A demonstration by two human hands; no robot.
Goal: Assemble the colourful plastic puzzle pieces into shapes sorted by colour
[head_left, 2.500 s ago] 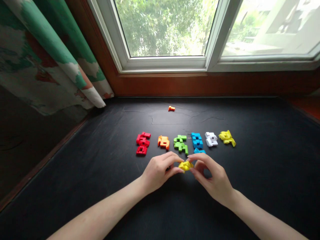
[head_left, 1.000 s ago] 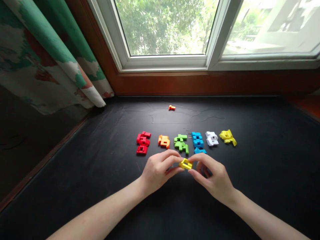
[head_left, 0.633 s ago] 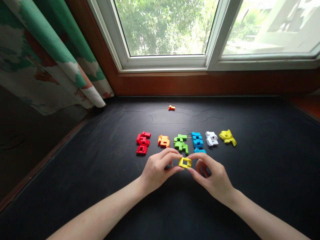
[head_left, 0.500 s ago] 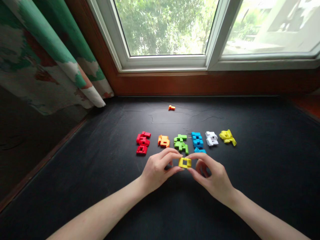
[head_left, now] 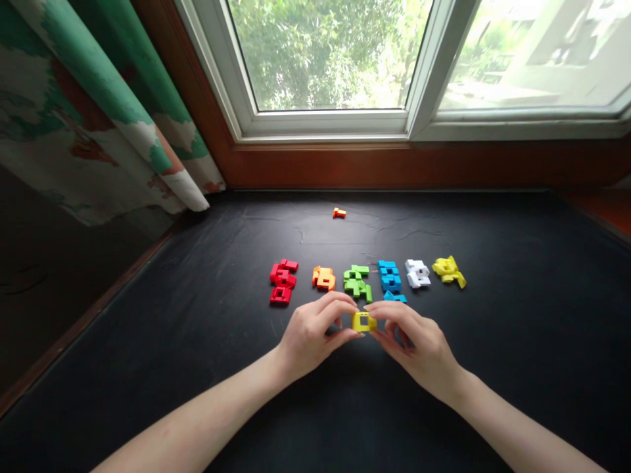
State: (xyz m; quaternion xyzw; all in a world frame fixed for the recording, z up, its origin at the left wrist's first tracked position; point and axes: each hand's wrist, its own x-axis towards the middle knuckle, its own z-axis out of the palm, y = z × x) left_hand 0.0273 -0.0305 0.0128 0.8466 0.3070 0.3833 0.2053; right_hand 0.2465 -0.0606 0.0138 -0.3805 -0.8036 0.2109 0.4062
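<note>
Between my two hands is a small yellow plastic toy piece [head_left: 364,322] with a square hole in its middle. My left hand [head_left: 315,332] pinches its left side between thumb and fingers. On its right side, the thumb and forefinger of my right hand [head_left: 421,338] grip it too. Just beyond the hands lie a green group of pieces [head_left: 357,282] and a blue group [head_left: 389,276]. A separate blue piece [head_left: 394,297] is partly covered by my right fingers.
Red pieces [head_left: 283,282] and an orange piece [head_left: 324,278] lie to the left on the black tabletop [head_left: 197,315]. White pieces [head_left: 418,273] and yellow pieces [head_left: 448,270] lie to the right. A small orange piece [head_left: 339,213] is farther back, before the window [head_left: 325,125]. A curtain [head_left: 162,151] hangs at left.
The fingers of my right hand have shifted slightly left and closer around the yellow piece. The left hand and the pieces on the table look the same.
</note>
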